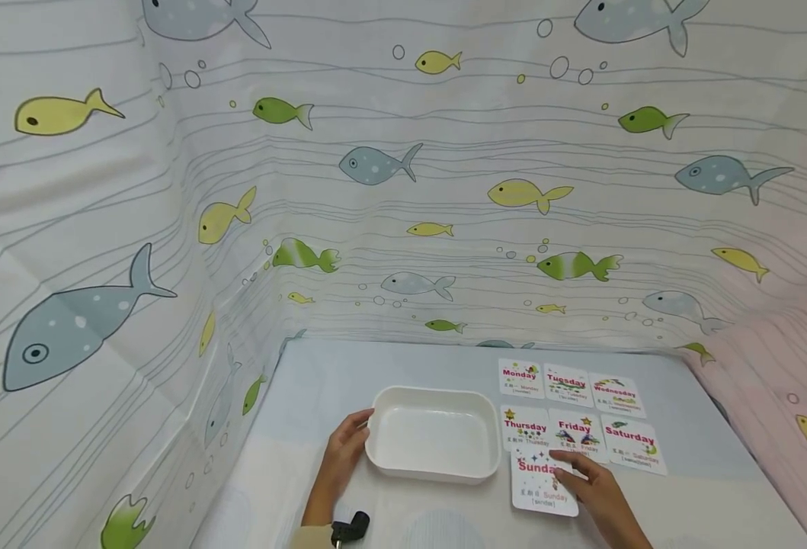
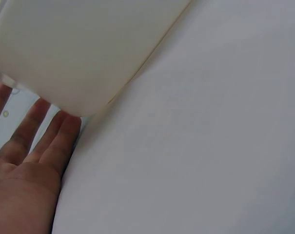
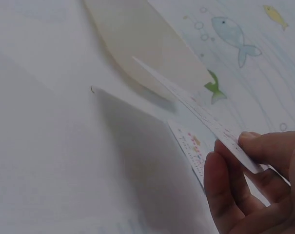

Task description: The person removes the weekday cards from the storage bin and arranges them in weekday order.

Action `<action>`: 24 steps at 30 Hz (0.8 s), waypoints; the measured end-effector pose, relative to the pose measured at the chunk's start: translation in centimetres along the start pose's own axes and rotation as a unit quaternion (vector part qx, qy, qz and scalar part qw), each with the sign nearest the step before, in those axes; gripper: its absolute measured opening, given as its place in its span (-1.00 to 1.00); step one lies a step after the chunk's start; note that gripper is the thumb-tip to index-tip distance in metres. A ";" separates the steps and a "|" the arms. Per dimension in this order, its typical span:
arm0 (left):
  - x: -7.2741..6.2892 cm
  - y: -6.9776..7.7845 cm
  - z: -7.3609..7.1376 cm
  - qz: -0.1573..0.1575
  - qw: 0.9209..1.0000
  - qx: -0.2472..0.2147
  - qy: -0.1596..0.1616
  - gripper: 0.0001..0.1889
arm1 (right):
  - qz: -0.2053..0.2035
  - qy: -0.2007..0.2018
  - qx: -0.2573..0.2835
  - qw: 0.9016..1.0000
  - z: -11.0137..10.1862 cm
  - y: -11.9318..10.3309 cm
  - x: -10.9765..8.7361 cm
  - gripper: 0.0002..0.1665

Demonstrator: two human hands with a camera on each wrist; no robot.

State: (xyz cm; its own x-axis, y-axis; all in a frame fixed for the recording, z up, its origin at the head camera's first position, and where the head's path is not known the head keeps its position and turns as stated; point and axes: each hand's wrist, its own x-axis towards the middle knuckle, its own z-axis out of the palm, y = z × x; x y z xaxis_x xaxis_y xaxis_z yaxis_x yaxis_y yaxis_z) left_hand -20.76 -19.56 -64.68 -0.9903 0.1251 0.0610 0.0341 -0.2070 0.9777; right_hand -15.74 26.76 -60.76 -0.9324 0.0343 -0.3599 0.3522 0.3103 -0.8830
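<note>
My right hand [image 1: 598, 488] pinches the white "Sunday" card [image 1: 536, 496] by its right side, between thumb and fingers. In the right wrist view the card [image 3: 206, 117] is tilted edge-on, raised off the surface with a shadow below. Beside the left end of a white rectangular tray [image 1: 430, 476] is my left hand [image 1: 344, 450]. In the left wrist view its fairly straight fingers [image 2: 59, 141] touch the tray's outer wall [image 2: 74, 63]. Nothing lies in the tray.
Several day cards lie in two rows right of the tray: Monday [image 1: 521, 385], Tuesday [image 1: 568, 393], Wednesday [image 1: 616, 400] behind, Thursday [image 1: 523, 438], Friday [image 1: 574, 427], Saturday [image 1: 629, 450] in front. Fish-print sheeting [image 1: 472, 236] surrounds the pale tabletop [image 1: 376, 366].
</note>
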 end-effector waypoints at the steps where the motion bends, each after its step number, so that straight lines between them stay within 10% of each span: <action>1: 0.0 0.0 0.0 -0.003 1.000 -0.001 0.004 -0.51 | -0.001 -0.002 0.001 1.000 0.0 0.2 0.1 -0.30; 24: 0.0 0.3 0.2 -0.018 1.000 -0.009 0.015 -0.53 | -0.010 0.049 -0.109 0.993 1.3 2.2 1.5 -0.50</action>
State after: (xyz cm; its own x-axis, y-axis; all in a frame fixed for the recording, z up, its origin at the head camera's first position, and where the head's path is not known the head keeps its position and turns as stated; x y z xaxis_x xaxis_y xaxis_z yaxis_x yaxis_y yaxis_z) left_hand -20.76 -19.43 -64.35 -0.9943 0.1044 0.0199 -0.0036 -0.2205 0.9754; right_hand -16.24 26.24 -63.62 -0.9461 0.1146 -0.3028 0.3176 0.5098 -0.7995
